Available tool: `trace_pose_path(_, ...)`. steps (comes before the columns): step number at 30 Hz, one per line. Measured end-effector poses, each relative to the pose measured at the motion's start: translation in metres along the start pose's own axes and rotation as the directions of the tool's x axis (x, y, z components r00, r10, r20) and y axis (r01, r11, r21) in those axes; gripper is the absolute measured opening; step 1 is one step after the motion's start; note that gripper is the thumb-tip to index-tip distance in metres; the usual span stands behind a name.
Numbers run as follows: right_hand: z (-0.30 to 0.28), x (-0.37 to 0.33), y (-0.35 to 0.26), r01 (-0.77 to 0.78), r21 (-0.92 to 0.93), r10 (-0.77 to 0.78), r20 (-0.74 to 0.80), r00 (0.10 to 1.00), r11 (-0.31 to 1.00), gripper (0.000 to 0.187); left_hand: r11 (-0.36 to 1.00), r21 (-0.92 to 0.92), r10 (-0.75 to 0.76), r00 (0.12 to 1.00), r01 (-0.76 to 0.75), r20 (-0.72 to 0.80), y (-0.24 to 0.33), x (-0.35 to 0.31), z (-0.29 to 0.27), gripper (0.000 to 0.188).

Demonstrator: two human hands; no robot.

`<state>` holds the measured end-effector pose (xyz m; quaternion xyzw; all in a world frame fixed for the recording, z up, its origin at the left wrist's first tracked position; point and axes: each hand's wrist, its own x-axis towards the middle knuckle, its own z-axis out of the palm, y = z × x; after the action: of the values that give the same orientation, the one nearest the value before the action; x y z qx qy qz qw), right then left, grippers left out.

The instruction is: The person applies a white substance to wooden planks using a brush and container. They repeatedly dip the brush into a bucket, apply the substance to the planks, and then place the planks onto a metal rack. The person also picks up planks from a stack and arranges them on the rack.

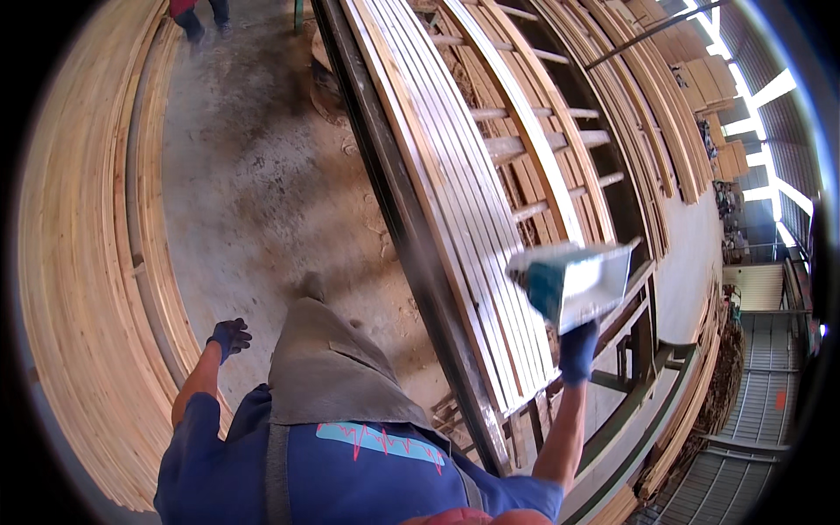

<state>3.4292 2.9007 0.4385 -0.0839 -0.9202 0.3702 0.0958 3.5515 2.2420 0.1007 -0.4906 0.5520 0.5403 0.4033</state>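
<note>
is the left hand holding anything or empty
Empty. The gloved left hand hangs free over the concrete floor, fingers loosely curled around nothing. Only the right hand holds something, a blurred teal and white tool.

Pale raw wooden boards, matt, grain showing, laid on a dark, dull metal rail. Rough grey concrete floor, stained and dusty. Dark knitted cloth gloves on left hand and right hand. Teal-and-white block, smooth, blurred, material unclear. Coarse grey-brown cloth apron over blue fabric shirt
</note>
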Motion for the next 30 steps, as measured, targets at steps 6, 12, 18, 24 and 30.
trace_pose_path(6,0.0,-0.063,-0.033,-0.015,-0.186,0.034,0.097,0.995,0.982,0.009,0.999,0.002,-0.033,0.985,0.034,0.172,-0.001,0.054,0.003,0.038)
trace_pose_path(12,0.067,-0.025,-0.031,-0.078,-0.066,0.089,0.171,0.981,0.995,0.025,0.98,0.196,-0.078,0.982,0.044,0.169,0.03,0.048,0.008,0.031)
trace_pose_path(18,0.162,0.137,-0.121,-0.11,-0.167,0.17,0.407,0.897,0.98,0.015,1.0,0.001,0.004,0.997,-0.004,0.076,0.11,0.066,-0.047,0.031)
trace_pose_path(24,0.293,0.296,-0.214,0.335,-0.271,-0.221,0.377,0.899,0.903,0.018,0.983,-0.08,0.171,0.983,-0.166,0.072,0.269,0.122,-0.113,0.028)
trace_pose_path(30,0.439,0.473,-0.309,0.462,-0.252,-0.362,0.356,0.862,0.85,0.018,0.765,0.171,0.598,0.784,-0.621,0.166,0.509,0.152,-0.117,0.034)
